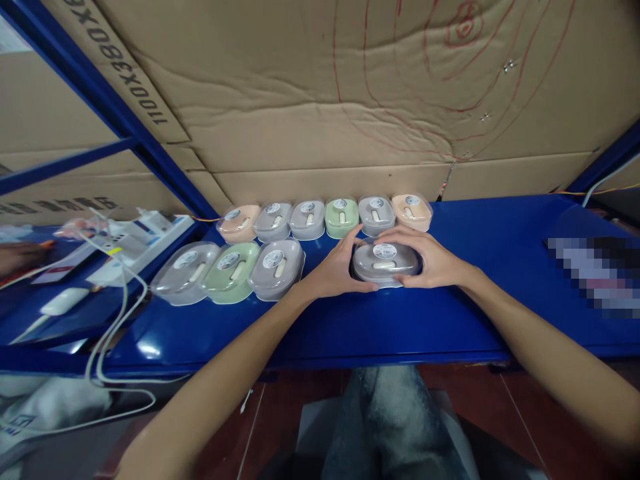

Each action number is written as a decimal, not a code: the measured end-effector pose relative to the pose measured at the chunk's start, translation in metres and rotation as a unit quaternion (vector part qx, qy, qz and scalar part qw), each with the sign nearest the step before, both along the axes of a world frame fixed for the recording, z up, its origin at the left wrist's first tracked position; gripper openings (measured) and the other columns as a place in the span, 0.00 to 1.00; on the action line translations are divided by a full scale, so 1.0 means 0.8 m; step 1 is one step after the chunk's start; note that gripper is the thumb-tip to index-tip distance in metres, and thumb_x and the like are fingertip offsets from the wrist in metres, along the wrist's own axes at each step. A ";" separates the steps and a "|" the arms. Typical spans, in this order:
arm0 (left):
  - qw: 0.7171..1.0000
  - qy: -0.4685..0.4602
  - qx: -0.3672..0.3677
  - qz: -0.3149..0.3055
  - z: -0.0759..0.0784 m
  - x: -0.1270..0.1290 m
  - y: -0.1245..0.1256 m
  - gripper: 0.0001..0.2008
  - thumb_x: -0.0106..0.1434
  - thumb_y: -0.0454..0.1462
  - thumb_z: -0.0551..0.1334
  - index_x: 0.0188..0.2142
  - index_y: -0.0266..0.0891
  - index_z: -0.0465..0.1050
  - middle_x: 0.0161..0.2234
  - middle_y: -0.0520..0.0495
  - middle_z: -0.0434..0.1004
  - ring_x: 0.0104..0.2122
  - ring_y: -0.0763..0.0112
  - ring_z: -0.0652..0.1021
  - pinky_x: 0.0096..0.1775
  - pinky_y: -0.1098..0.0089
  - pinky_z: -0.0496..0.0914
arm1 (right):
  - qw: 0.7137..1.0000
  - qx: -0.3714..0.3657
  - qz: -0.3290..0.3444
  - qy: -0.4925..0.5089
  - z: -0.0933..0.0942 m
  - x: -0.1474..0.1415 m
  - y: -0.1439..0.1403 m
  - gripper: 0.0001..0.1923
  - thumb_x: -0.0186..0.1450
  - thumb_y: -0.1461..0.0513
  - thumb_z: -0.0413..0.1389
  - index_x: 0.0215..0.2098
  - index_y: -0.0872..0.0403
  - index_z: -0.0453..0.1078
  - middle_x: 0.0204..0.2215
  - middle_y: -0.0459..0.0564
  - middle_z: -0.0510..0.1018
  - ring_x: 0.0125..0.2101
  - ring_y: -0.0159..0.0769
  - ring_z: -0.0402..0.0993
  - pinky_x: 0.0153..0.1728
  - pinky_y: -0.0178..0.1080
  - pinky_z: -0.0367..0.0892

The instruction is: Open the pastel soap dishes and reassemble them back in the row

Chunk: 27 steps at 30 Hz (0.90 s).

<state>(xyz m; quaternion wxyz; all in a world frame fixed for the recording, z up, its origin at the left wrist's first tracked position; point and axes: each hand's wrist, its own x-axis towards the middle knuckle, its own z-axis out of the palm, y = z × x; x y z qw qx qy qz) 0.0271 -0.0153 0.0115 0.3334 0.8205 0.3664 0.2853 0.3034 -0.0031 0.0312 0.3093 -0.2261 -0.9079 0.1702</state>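
A grey plastic box with a clear domed lid, a round label and a small white tab [385,260] is held between my two hands over the blue shelf. My left hand [336,268] curls round its left side, thumb and fingers on the edge. Round the right side wraps my right hand [434,259], fingers along the far rim and thumb near the front. Just left stands a similar grey box [276,270], beside a green box [231,273] and another grey box [186,273]. The held box's underside is hidden, so I cannot tell whether it touches the shelf.
Behind, a row of similar boxes includes a green one [342,219] and a peach one [412,212]. Cardboard [300,133] walls the back. White cables [123,300] and a power strip [140,250] lie left. A pixelated patch covers something at right.
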 end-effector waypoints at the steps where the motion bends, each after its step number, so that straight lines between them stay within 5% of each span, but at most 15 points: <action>1: 1.000 -0.001 -0.003 -0.001 0.000 0.000 0.000 0.68 0.52 0.50 0.82 0.79 0.48 0.40 0.67 0.34 0.69 0.67 0.39 0.71 0.68 0.36 0.62 | 1.000 0.000 0.001 0.000 0.000 -0.001 -0.001 0.36 0.59 0.57 0.69 0.65 0.41 0.71 0.61 0.52 0.79 0.62 0.54 0.76 0.65 0.59 0.69; 12: 1.000 -0.013 -0.003 -0.018 -0.005 -0.001 0.003 0.65 0.53 0.50 0.81 0.79 0.50 0.43 0.69 0.35 0.68 0.69 0.41 0.70 0.70 0.38 0.60 | 1.000 -0.013 0.016 0.004 -0.005 -0.005 -0.001 0.37 0.60 0.58 0.69 0.67 0.40 0.70 0.64 0.51 0.77 0.63 0.55 0.75 0.66 0.59 0.68; 27: 0.998 0.040 0.057 -0.004 -0.002 -0.001 0.001 0.49 0.55 0.52 0.79 0.70 0.46 0.62 0.71 0.36 0.66 0.71 0.41 0.67 0.70 0.42 0.61 | 0.999 -0.032 0.016 -0.023 -0.002 -0.002 -0.001 0.38 0.59 0.58 0.68 0.67 0.40 0.69 0.64 0.51 0.76 0.63 0.56 0.74 0.65 0.58 0.68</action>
